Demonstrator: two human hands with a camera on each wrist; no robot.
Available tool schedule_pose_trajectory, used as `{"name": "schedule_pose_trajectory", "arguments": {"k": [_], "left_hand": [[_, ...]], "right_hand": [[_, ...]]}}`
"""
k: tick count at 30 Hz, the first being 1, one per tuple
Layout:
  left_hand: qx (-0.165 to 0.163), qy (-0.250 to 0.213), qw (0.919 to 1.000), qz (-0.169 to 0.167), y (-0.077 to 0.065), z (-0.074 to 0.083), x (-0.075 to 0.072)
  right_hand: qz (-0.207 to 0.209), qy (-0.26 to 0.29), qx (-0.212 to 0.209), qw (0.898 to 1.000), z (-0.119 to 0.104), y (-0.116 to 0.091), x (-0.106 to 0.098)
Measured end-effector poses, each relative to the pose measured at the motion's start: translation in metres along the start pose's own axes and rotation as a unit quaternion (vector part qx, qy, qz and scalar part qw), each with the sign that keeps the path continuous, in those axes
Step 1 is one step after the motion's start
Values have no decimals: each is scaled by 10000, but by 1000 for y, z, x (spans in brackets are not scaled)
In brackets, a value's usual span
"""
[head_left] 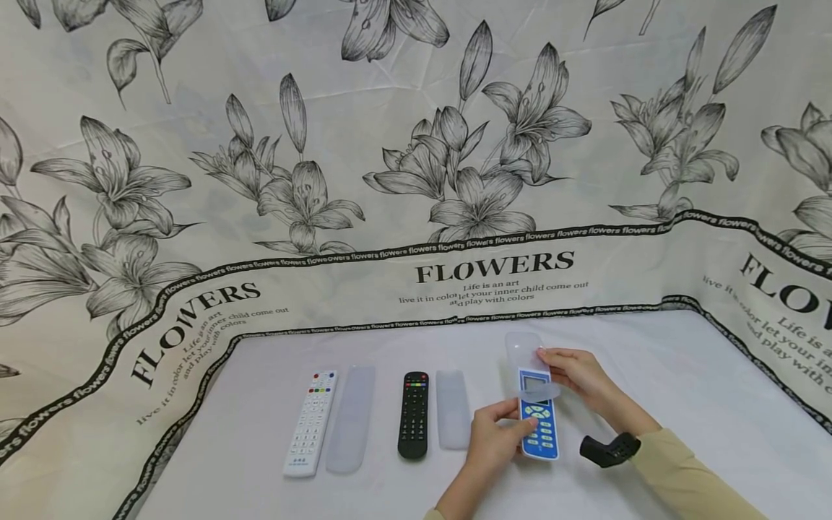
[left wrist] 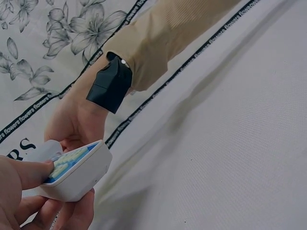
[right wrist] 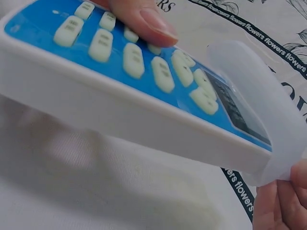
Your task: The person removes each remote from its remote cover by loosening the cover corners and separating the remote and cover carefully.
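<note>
My left hand [head_left: 495, 438] grips a blue-faced remote control [head_left: 541, 433] with a white body and pale buttons. The left thumb [right wrist: 156, 26] lies across the buttons, and fingers support it from below in the left wrist view. A translucent soft remote cover [head_left: 523, 349] sits over the remote's screen end, its mouth crossing the screen. My right hand [head_left: 581, 374] pinches that cover at its right side. In the right wrist view, the right fingertips hold the cover's lower edge, and the remote's button half is outside it.
Left on the white tabletop [head_left: 240, 433] lie a white remote [head_left: 310, 426], a long translucent cover [head_left: 351, 420], a black remote [head_left: 413, 415] and a shorter cover [head_left: 453, 410]. A flower-printed cloth [head_left: 338, 289] rises behind. A black device [head_left: 609, 449] is on the right wrist.
</note>
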State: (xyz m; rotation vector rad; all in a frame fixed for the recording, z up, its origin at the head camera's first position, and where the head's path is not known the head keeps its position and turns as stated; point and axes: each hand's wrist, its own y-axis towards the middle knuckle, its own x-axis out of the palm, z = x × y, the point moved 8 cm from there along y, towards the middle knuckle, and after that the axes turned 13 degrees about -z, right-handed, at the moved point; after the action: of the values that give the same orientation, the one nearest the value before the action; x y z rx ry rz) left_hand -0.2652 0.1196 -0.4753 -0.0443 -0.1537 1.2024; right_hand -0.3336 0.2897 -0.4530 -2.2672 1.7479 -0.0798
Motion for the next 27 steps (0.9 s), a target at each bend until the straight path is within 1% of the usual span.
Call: {"name": "schedule_pose_trajectory", "arguments": {"k": [4, 10, 18, 22, 27], "left_hand": [[-14, 45, 10000, -8, -1, 1, 0], [-89, 98, 9999, 12, -2, 0, 1], [83, 196, 9998, 6, -5, 3, 2], [38, 253, 9997, 45, -6, 2, 2], [-25, 218, 9997, 49, -6, 0, 3]], "right_hand": [[-19, -20, -15, 10000, 0, 1, 0], [31, -165, 93, 9998, -1, 1, -1], [120, -273, 122, 9995, -2, 2, -2], [129, -285, 111, 9994, -2, 4, -2], [170, -194, 149, 9996, 0, 6, -4]]}}
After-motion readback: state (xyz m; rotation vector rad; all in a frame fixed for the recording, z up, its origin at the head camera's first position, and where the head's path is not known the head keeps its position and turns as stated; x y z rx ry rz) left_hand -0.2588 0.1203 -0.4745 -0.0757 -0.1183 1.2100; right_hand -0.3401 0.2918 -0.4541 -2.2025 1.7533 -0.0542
